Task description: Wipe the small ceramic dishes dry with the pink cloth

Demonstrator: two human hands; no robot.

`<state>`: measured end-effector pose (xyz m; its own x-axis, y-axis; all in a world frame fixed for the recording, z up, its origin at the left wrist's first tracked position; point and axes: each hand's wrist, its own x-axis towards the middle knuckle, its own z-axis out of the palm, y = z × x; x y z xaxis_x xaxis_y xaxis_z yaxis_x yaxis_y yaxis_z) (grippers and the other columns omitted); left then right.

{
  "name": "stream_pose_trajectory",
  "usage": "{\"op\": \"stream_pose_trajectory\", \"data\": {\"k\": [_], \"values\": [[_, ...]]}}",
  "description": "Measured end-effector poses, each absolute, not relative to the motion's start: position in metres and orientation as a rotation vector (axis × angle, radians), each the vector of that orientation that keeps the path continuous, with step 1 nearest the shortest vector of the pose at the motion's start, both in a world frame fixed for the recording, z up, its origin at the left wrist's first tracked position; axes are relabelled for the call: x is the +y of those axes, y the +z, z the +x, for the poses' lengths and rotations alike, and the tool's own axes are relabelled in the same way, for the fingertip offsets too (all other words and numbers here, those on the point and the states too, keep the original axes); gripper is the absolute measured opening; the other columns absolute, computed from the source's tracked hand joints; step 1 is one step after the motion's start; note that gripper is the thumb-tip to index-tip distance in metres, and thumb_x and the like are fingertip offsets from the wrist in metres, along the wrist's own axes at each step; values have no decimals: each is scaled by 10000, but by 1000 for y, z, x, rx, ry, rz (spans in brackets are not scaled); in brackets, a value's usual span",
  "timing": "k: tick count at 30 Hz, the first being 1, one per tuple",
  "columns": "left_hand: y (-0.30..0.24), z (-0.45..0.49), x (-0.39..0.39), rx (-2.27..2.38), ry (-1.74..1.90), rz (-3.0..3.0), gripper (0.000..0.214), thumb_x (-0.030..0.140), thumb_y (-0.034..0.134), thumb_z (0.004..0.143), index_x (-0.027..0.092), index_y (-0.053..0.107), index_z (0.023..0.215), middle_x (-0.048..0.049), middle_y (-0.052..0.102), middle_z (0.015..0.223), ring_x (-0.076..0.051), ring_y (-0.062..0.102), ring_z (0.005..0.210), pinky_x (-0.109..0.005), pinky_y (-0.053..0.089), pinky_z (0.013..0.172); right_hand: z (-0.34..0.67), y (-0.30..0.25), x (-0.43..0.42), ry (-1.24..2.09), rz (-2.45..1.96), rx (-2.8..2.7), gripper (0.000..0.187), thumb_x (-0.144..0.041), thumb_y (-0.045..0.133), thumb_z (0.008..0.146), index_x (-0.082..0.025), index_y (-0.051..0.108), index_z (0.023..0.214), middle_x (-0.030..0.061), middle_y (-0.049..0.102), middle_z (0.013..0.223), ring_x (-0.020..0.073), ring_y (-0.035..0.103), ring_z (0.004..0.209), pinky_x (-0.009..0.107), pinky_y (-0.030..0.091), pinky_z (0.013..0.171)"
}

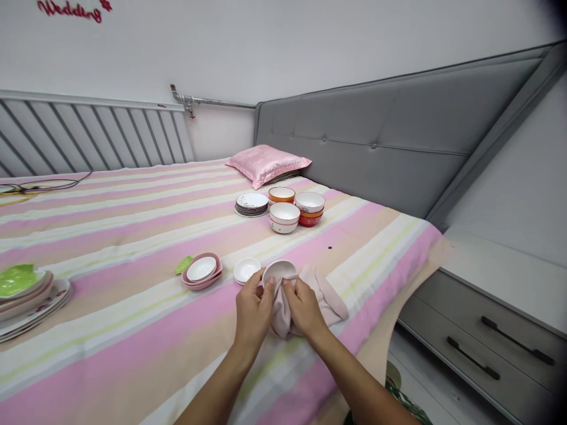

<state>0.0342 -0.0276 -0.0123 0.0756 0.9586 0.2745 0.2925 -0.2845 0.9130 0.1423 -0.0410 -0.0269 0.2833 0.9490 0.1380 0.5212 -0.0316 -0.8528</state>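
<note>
Above the striped bed cover, a small white bowl (280,269) is held tilted between both hands. My left hand (257,301) grips its left side, thumb toward the inside. My right hand (302,304) is closed on a pale pink cloth (326,295) and presses it against the bowl's near side; the cloth hangs below and spreads to the right. Just left of my left hand sits another small white bowl (247,269), apparently stacked. Farther left, a white dish (201,268) rests in pink dishes (204,284), with a green leaf-shaped piece (183,264) beside them.
Stacked bowls (284,217) and a pile of plates (251,202) stand mid-bed, before a pink pillow (268,164). At the left edge are more stacked plates (57,298) with a green leaf dish (18,278). A grey headboard (354,130) and a drawer cabinet (491,313) lie right.
</note>
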Motion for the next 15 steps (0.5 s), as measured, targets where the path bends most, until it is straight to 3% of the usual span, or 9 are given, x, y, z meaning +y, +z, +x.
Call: {"op": "stream_pose_trajectory", "data": {"k": [3, 7, 15], "values": [[-13, 39, -31, 1195, 1237, 1634, 336, 367, 454, 825, 155, 557, 1065, 3, 577, 683, -113, 516, 575, -209, 415, 523, 144, -30, -40, 712, -1593, -1281, 312, -390, 348, 853, -175, 559, 776, 58, 646, 757, 182, 593, 735, 248, 384, 620], [-14, 37, -28, 1130, 1229, 1625, 352, 352, 471, 812, 151, 548, 1091, -65, 636, 897, -153, 584, 758, -232, 465, 617, 148, -28, -40, 654, -1591, -1302, 286, -360, 336, 861, -176, 550, 811, 58, 650, 787, 181, 595, 746, 245, 379, 620], [-3, 18, -16, 1302, 976, 2079, 248, 264, 451, 804, 210, 615, 982, -28, 663, 868, -154, 592, 713, -254, 444, 638, 157, -19, -45, 49, -1877, -1681, 165, -220, 321, 875, -197, 484, 865, 11, 635, 679, 165, 564, 576, 253, 209, 506]]}}
